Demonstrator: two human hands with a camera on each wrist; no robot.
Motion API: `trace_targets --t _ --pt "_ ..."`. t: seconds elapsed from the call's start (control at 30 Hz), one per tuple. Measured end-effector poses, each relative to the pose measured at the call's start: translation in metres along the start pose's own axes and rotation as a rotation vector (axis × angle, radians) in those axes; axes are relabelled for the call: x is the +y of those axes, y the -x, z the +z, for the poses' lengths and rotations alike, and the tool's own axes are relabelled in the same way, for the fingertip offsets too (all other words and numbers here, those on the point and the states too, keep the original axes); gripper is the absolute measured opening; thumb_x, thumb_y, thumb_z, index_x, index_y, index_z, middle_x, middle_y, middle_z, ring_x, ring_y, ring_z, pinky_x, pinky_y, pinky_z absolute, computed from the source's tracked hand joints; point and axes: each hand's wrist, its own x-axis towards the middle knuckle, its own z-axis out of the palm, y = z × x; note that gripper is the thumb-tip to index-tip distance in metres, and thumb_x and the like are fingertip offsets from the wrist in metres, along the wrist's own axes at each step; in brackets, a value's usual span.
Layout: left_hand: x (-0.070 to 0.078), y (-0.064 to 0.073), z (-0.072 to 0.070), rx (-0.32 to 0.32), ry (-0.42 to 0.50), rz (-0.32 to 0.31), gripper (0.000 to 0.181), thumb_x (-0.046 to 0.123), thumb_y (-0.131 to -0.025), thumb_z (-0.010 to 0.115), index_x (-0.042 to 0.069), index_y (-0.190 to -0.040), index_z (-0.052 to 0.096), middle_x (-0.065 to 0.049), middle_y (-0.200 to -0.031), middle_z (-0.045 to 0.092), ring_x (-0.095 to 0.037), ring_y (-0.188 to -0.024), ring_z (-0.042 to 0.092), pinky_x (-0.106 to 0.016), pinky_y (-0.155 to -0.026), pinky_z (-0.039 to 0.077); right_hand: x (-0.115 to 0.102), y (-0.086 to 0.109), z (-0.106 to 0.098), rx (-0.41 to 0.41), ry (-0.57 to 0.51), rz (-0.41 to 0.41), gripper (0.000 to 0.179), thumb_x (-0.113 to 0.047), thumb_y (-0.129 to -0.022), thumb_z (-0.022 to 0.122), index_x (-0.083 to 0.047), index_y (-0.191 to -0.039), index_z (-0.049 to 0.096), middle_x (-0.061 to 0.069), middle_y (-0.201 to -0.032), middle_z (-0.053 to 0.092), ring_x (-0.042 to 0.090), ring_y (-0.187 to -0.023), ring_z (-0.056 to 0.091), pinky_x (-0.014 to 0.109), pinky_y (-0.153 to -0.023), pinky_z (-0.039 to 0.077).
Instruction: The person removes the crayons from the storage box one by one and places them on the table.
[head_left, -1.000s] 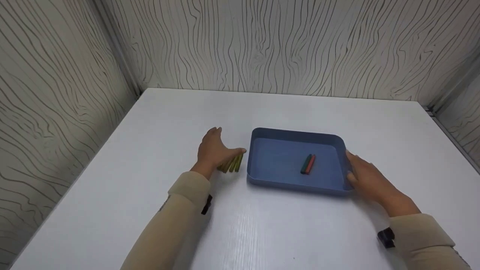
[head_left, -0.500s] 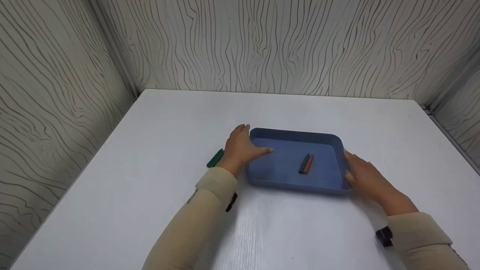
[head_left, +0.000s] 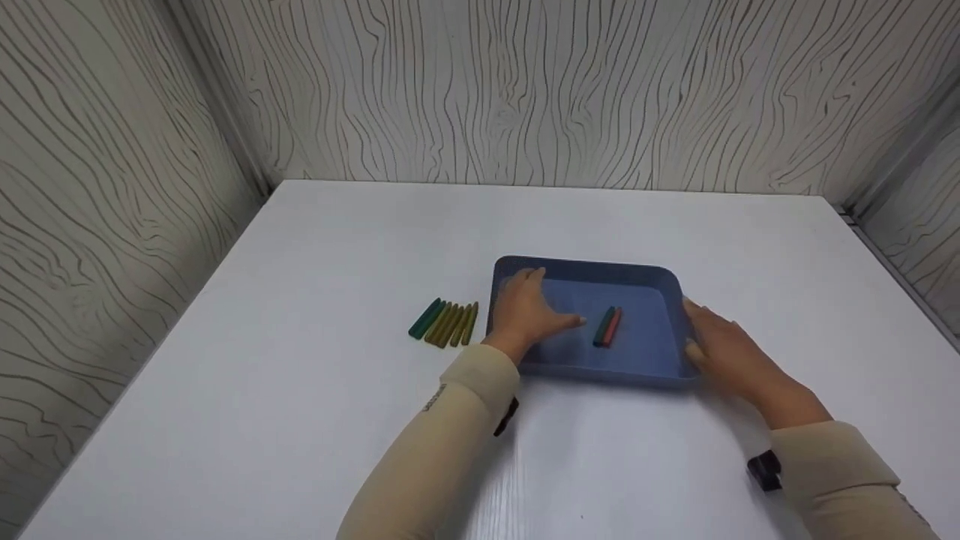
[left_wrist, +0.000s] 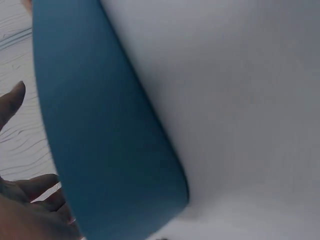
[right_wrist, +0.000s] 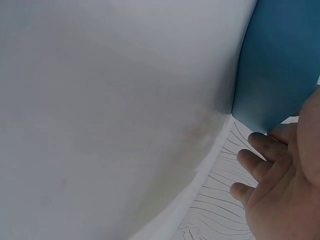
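My left hand [head_left: 525, 311] is over the left part of a blue rectangular tray [head_left: 649, 360], thumb and fingers spread with nothing between them. Its thumb points at a dark green crayon [head_left: 604, 326] and a red crayon [head_left: 613, 327], lying side by side on the tray's floor. At the tray's right end, my right hand [head_left: 739, 360] holds the rim with thumb and forefinger. Its other fingers [right_wrist: 255, 165] hang loose outside the wall in the right wrist view. In the left wrist view, the tray's outer wall [left_wrist: 110, 140] hides part of my left hand.
Left of the tray, several olive-yellow crayons [head_left: 452, 324] lie in a row on the white table [head_left: 300, 390], with green crayons [head_left: 427, 319] at the row's left end. A wood-grain patterned wall [head_left: 525, 90] rises behind the table.
My left hand has moved right, from above the crayon row to over the tray, uncovering the row. My right hand has stayed at the tray's right end. The two crayons inside have not moved.
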Motion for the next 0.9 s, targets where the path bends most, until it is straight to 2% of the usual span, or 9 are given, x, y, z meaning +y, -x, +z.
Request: trace_targets --t 0.2,0.37,0.7,0.9 --pt "0.009 -0.001 0.020 -0.012 -0.011 0.023 0.087 0.042 -0.072 0.081 0.008 -0.142 0.043 -0.009 -0.142 0.044 -0.027 -0.129 0.040 -0.038 -0.104 0.034 -0.001 0.000 0.000 0.002 -0.002 0.003 0.062 -0.009 -0.096 0.045 0.011 -0.146 0.015 0.036 -0.146 0.021 0.051 -0.134 0.017 0.061 -0.106 0.012" --pt "0.015 -0.002 0.032 -0.024 -0.059 0.020 0.088 0.044 -0.069 0.084 0.010 -0.141 0.046 -0.007 -0.139 0.047 -0.023 -0.127 0.043 -0.034 -0.102 0.036 0.000 0.000 0.000 0.004 -0.004 0.008 0.062 -0.010 -0.097 0.045 0.009 -0.147 0.014 0.035 -0.146 0.021 0.050 -0.134 0.018 0.061 -0.106 0.012" --pt "0.023 0.000 0.044 -0.034 -0.089 0.034 0.077 0.037 -0.068 0.086 0.012 -0.134 0.056 -0.003 -0.128 0.055 -0.018 -0.118 0.050 -0.030 -0.098 0.039 -0.001 0.001 -0.001 -0.002 -0.002 0.016 0.062 -0.012 -0.098 0.044 0.008 -0.148 0.013 0.034 -0.147 0.021 0.049 -0.135 0.017 0.060 -0.107 0.012" --pt "0.027 0.000 0.049 -0.047 -0.093 0.032 0.071 0.032 -0.069 0.087 0.015 -0.132 0.059 -0.002 -0.127 0.056 -0.017 -0.116 0.051 -0.029 -0.097 0.040 -0.002 0.001 0.000 -0.003 0.005 0.015 0.062 -0.012 -0.098 0.044 0.009 -0.148 0.013 0.034 -0.147 0.021 0.049 -0.135 0.017 0.060 -0.106 0.012"
